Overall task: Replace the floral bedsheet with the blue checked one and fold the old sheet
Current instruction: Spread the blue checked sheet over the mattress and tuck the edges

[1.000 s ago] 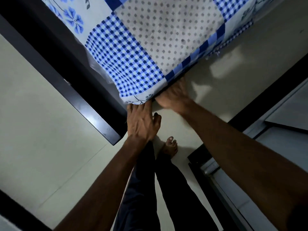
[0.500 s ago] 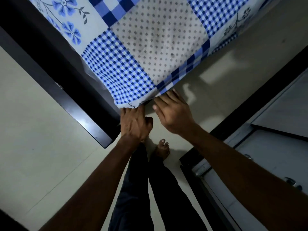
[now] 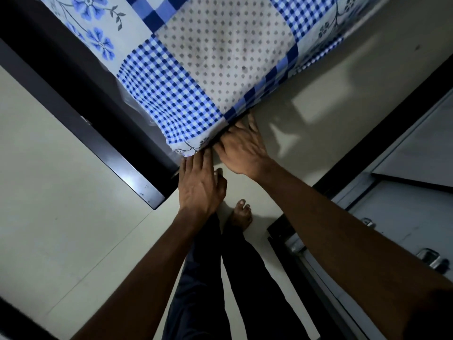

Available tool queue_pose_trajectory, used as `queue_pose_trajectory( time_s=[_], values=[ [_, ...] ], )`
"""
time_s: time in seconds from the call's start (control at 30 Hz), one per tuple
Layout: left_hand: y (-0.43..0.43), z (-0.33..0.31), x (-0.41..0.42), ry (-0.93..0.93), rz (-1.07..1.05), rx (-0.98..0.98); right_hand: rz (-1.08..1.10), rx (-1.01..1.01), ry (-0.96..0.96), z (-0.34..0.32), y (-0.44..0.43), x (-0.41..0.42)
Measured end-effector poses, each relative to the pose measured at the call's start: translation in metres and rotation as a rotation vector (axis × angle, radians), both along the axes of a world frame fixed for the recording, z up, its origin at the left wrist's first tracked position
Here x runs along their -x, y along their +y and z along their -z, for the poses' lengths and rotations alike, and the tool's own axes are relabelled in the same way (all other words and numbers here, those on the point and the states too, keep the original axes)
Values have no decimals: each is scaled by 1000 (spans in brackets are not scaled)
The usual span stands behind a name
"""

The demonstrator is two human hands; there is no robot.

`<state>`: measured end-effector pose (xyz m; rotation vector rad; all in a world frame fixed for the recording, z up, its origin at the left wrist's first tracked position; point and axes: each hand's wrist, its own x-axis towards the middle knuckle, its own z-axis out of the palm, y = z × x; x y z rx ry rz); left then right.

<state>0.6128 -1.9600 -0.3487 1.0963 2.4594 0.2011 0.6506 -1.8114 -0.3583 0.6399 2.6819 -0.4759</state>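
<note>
Blue checked sheet [image 3: 171, 99] corner beside dark frame [image 3: 115, 153].

Dim room around you. Pale tiled floor [image 3: 61, 229] below, thin grout line crossing its left part. Dark glossy bed frame rail [image 3: 110, 155] runs diagonally at left. Pale grey cabinet [image 3: 404, 217] at your right, metal handles [image 3: 427, 256] on front, dark strip [image 3: 392, 119] along floor edge. Bright light patch [image 3: 316, 104] on floor, upper right.

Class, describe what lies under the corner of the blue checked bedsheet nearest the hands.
The right hand has its fingertips under the edge of the blue checked bedsheet; the left hand touches the corner. Clear plastic shows at the side. Whatever else lies beneath is covered.
</note>
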Motion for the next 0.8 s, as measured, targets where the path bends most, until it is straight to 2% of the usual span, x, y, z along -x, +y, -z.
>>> queue_pose_trajectory(
  time_s=[0.1, 0.2, 0.3, 0.47, 0.57, 0.63, 0.8],
  values=[
    [-6, -8, -2, 2, 63, -64, -54, -1, -27, -5, 3, -1],
    [7, 1, 16, -12, 51, 66, -73, -8, -16, -4, 7, -3],
    [20, 10, 23, -17, 7, 153, -69, -8, 110, -1, 9, -7],
    [37, 18, 14, -37, -110, 190, 34, -10, 444, 1, 5, -37],
    [46, 12, 14, -22, -127, 240, 148, -103, 578, 12, 14, -63],
    [42, 10, 15, -23, -103, 228, 175, -151, 562, 17, 26, -65],
    [21, 1, 10, -35, -40, 134, 116, -173, 344, 15, 40, -48]
  ],
)
